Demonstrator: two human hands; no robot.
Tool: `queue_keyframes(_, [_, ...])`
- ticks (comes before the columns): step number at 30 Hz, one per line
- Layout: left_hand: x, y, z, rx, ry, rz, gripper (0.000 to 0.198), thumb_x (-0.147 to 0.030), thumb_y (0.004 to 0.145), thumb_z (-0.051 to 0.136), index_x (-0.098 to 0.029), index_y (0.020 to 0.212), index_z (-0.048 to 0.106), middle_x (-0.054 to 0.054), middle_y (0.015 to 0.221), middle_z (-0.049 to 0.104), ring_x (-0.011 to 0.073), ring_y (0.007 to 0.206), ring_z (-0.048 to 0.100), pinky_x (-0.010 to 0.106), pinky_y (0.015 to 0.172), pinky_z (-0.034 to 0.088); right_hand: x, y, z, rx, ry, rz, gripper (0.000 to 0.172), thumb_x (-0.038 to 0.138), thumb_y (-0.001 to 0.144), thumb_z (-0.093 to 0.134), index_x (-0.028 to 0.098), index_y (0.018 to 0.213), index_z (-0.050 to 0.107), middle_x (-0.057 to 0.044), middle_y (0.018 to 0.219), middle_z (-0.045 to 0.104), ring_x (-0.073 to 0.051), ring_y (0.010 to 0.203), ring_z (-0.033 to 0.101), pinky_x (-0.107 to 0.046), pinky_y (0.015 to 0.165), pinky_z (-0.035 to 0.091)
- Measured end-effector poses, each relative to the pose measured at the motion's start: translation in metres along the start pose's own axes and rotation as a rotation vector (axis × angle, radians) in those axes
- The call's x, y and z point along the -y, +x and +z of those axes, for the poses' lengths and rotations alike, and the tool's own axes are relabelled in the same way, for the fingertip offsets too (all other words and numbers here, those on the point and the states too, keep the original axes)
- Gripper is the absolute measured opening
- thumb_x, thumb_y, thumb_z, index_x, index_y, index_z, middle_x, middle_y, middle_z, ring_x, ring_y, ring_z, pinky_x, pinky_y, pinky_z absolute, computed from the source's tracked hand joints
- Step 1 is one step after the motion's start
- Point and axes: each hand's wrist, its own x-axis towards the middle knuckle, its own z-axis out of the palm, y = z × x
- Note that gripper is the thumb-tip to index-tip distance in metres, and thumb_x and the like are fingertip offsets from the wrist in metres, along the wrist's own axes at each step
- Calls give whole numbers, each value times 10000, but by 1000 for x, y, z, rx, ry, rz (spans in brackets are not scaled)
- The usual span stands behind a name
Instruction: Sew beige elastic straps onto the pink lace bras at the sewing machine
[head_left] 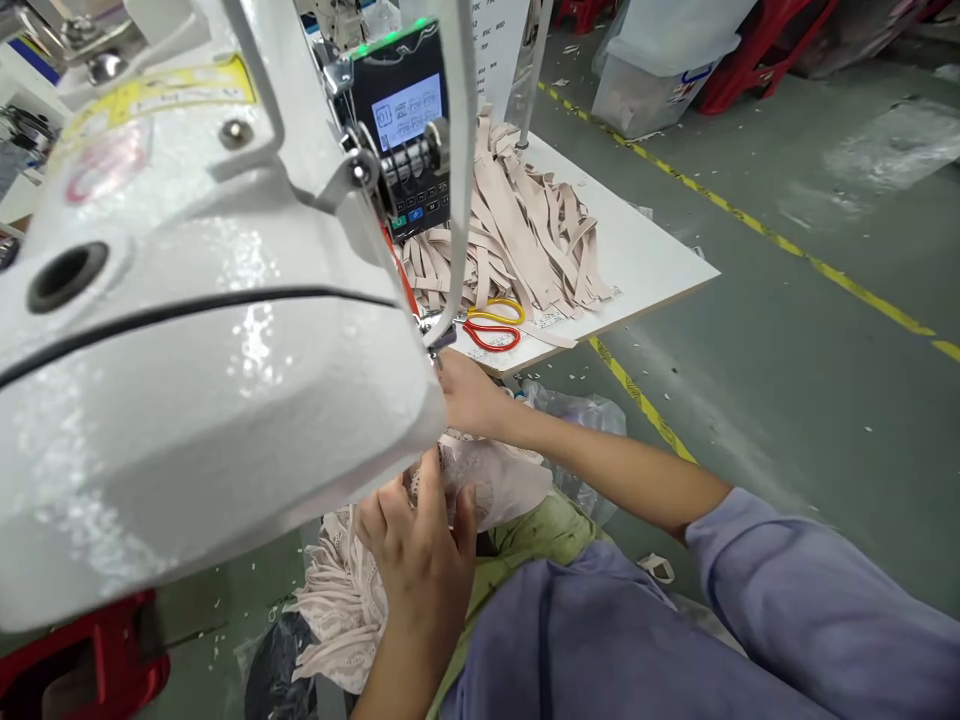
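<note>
A large white sewing machine (187, 330) fills the left of the view and hides the needle area. My left hand (420, 545) lies below its head, fingers curled onto pale pink lace fabric (495, 480) that spills down over my lap. My right hand (469, 395) reaches in under the machine head near the presser foot; its fingers are hidden behind the machine. More of the lace (337, 600) hangs toward the floor.
A pile of beige fabric strips (517, 230) lies on the white table (652, 260), with red and yellow scissors (495, 325) in front. The machine's control panel (405, 130) is lit. A yellow floor line (750, 220) and plastic bins (652, 80) lie beyond.
</note>
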Motion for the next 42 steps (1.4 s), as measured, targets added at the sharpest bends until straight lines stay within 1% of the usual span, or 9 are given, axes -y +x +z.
queue_keyframes(8, [-1,2,3,12,11,-11,546,-370,889,634,-198,1398,534,205,1306,521,346,1173,502,492,1011,350,3,3,-2,2,56,24,67,130,712,530,181,749,507,-20,887,561,-170,856,519,-257,671,413])
queue_keyframes(14, [0,1,5,35,32,-10,534,-358,882,637,-168,1374,555,217,1300,519,355,1191,504,489,1012,359,2,3,-1,-14,45,-4,110,105,697,517,191,735,460,-12,852,530,-163,844,497,-263,696,411])
queue_keyframes(21, [6,1,3,-33,-23,25,520,-321,882,638,-181,1371,528,204,1265,548,344,1193,518,485,1023,357,-1,0,2,-34,38,22,107,90,743,577,181,753,520,-14,902,579,-142,806,503,-249,678,413])
queue_keyframes(23, [14,-2,4,-68,-89,-38,506,-332,877,640,-181,1349,533,195,1242,564,348,1205,517,504,1041,354,-3,-4,3,-52,55,28,54,150,796,614,178,809,570,-16,914,578,-132,754,503,-256,668,420])
queue_keyframes(26, [27,-7,7,-58,-262,-283,508,-409,894,605,-170,1332,516,190,1261,560,350,1249,499,510,1051,385,-8,-16,2,-129,119,75,116,281,872,626,186,936,610,-34,1005,569,-108,685,491,-252,627,427])
queue_keyframes(29, [36,-6,11,69,-631,-537,523,-472,944,510,-186,1377,441,168,1328,561,297,1251,551,439,1045,445,-11,-34,2,-183,161,114,164,322,904,615,193,1004,603,-44,1048,569,-106,712,511,-245,631,436])
queue_keyframes(32, [39,-1,14,199,-851,-626,569,-512,933,514,-173,1380,414,161,1294,609,277,1193,611,398,1002,494,-11,-52,2,-175,176,103,142,320,909,624,197,971,587,-38,1004,584,-122,764,532,-259,670,449])
queue_keyframes(38, [31,4,8,254,-747,-695,621,-529,874,615,-162,1334,417,171,1215,630,268,1046,669,349,800,565,-6,-75,1,-135,223,40,213,363,863,690,208,918,553,-46,963,577,-155,802,557,-310,724,493])
queue_keyframes(42, [19,9,2,211,-688,-706,623,-550,867,614,-183,1326,408,166,1253,590,268,1101,631,373,860,535,-6,-82,1,-120,159,9,219,359,854,698,216,907,540,-46,953,595,-184,886,572,-346,805,486])
